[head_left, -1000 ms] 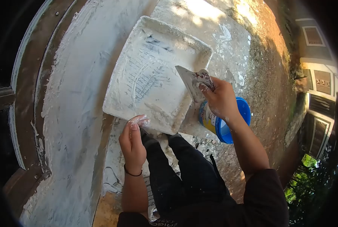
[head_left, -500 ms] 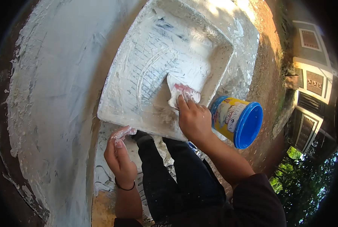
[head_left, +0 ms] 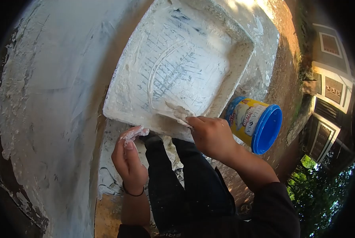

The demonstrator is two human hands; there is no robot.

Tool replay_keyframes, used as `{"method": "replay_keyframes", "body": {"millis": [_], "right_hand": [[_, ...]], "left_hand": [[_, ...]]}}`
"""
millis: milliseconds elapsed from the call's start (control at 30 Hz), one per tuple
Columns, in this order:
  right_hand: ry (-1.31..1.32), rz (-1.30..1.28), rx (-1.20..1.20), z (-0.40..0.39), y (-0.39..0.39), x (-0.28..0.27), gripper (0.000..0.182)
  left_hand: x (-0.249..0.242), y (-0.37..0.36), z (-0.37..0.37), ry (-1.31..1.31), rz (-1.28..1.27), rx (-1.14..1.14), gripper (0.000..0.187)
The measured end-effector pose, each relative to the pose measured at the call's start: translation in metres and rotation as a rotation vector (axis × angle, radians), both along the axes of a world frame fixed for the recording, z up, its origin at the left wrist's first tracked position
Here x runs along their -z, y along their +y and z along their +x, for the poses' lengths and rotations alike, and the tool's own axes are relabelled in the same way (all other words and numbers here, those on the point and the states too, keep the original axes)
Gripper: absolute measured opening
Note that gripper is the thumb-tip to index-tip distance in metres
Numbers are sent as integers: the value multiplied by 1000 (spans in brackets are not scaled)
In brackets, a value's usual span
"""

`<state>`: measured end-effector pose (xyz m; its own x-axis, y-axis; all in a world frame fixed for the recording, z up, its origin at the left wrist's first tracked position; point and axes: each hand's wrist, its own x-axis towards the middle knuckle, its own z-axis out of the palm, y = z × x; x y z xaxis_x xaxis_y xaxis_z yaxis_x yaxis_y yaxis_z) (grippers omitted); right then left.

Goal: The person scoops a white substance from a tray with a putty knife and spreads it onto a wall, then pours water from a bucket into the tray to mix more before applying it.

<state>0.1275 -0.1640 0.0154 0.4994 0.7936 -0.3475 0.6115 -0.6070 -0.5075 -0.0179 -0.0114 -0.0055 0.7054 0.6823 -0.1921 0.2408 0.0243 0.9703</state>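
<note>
My right hand point(head_left: 213, 137) grips a flat putty scraper point(head_left: 172, 117), seen nearly edge-on, with a lump of wet white paste on it. The scraper is low inside a shallow, paste-coated tray point(head_left: 112, 101), near the side closest to me. Thin, streaky paste covers the tray floor. My left hand point(head_left: 129, 156) is just outside the tray's near left corner, its fingers loosely bent and smeared with paste. Nothing shows in it, and the thumb stands apart from the fingertips.
A blue and yellow plastic bucket point(head_left: 251, 125) lies tilted right of the tray, its blue opening facing right. On the left stretches a broad white-plastered surface point(head_left: 62, 111). My dark-trousered legs point(head_left: 165, 178) are below the tray. A building point(head_left: 330, 87) and trees stand far right.
My right hand has drawn the scraper toward me and turned it from flat-facing to nearly edge-on, with paste gathered on it. My left hand has barely shifted. The view has moved slightly.
</note>
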Motion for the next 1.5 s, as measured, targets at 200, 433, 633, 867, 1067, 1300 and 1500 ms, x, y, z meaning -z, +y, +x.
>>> {"method": "replay_keyframes", "body": {"millis": [200, 433, 633, 867, 1067, 1300, 1500], "right_hand": [[106, 51, 41, -3, -5, -20, 25], [-7, 6, 88, 4, -8, -22, 28], [-16, -10, -15, -4, -12, -8, 26], [-108, 64, -18, -9, -14, -6, 14], [-115, 78, 43, 3, -19, -9, 14], [-5, 37, 97, 4, -23, -18, 26], [-7, 65, 51, -14, -12, -11, 9]], "left_hand": [[2, 1, -2, -28, -14, -53, 32], [0, -6, -3, -16, 23, -34, 36], [2, -11, -3, -38, 18, -49, 33], [1, -16, -3, -29, -2, -48, 33], [7, -20, -6, -28, 14, -39, 33], [10, -22, -7, -15, 14, -27, 32], [8, -24, -5, 5, 37, 1, 31]]}}
